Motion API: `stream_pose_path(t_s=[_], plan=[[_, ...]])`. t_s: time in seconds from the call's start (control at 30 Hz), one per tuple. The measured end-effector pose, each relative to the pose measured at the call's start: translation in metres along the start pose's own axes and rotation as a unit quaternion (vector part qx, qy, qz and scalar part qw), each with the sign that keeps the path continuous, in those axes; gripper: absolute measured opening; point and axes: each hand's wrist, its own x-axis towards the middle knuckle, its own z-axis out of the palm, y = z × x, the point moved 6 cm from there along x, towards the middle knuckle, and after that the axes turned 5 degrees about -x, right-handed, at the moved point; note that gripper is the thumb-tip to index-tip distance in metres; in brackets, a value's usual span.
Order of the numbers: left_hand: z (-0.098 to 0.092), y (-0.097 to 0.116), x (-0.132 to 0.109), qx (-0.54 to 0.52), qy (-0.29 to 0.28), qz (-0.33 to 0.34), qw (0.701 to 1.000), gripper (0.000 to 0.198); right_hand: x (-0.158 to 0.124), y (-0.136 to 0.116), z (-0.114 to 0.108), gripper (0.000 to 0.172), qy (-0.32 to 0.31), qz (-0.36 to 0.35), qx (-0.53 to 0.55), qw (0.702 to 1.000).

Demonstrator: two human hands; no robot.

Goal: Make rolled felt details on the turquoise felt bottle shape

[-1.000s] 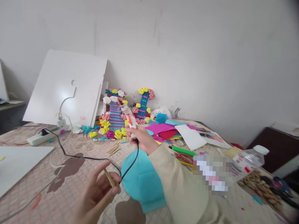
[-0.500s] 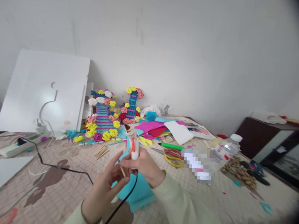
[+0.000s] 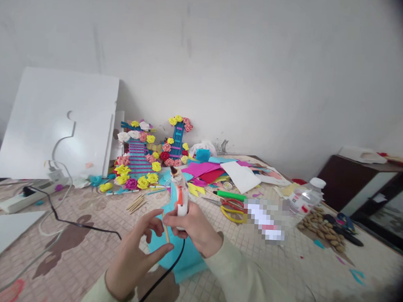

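Note:
My right hand (image 3: pixel 197 229) is closed round a white hot glue gun (image 3: pixel 179 192) with an orange trigger, its nozzle pointing up and away. A black cord (image 3: pixel 82 226) runs from the gun's base across the table to the left. My left hand (image 3: pixel 133 260) pinches a thin wooden stick (image 3: pixel 165 234) between thumb and fingers, right beside the gun's handle. Both hands hover over a turquoise paper sheet (image 3: pixel 185 258) lying on the table.
Two stick-and-paper-flower models (image 3: pixel 138 159) stand at the back by the wall. Coloured paper sheets (image 3: pixel 217 172), scissors (image 3: pixel 230 211), a green marker (image 3: pixel 231 196), a water bottle (image 3: pixel 303 201) and nuts (image 3: pixel 322 229) lie right. A white board (image 3: pixel 54 120) and power strip (image 3: pixel 20 198) are at left.
The view has swung right and settled. My right hand drew the glue gun back toward me, and my left hand rose with the stick until both hands met.

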Motion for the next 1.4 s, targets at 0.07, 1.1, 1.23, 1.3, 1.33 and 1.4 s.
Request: stream_pose_path(t_s=[0.07, 1.1, 1.23, 1.3, 1.33, 1.4], plan=[[0.000, 0.002, -0.001, 0.035, -0.004, 0.016, 0.999, 0.061, -0.001, 0.000, 0.000, 0.016, 0.002, 0.002, -0.002, 1.000], [-0.017, -0.003, 0.026, -0.203, 0.027, 0.014, 0.979, 0.050, -0.110, -0.040, -0.013, 0.023, -0.048, -0.147, 0.240, 0.958], [-0.018, -0.015, 0.042, -0.216, -0.006, 0.000, 0.976, 0.049, -0.124, -0.012, -0.036, 0.042, 0.084, -0.147, 0.237, 0.957], [-0.012, -0.026, 0.051, -0.232, -0.050, -0.032, 0.971, 0.049, -0.117, -0.001, -0.047, 0.048, 0.130, -0.166, 0.202, 0.957], [-0.010, -0.031, 0.055, -0.241, -0.056, -0.045, 0.968, 0.048, -0.111, 0.002, -0.051, 0.045, 0.134, -0.179, 0.192, 0.956], [-0.004, -0.041, 0.062, -0.255, -0.049, -0.074, 0.963, 0.048, -0.096, 0.004, -0.056, 0.034, 0.117, -0.207, 0.195, 0.952]])
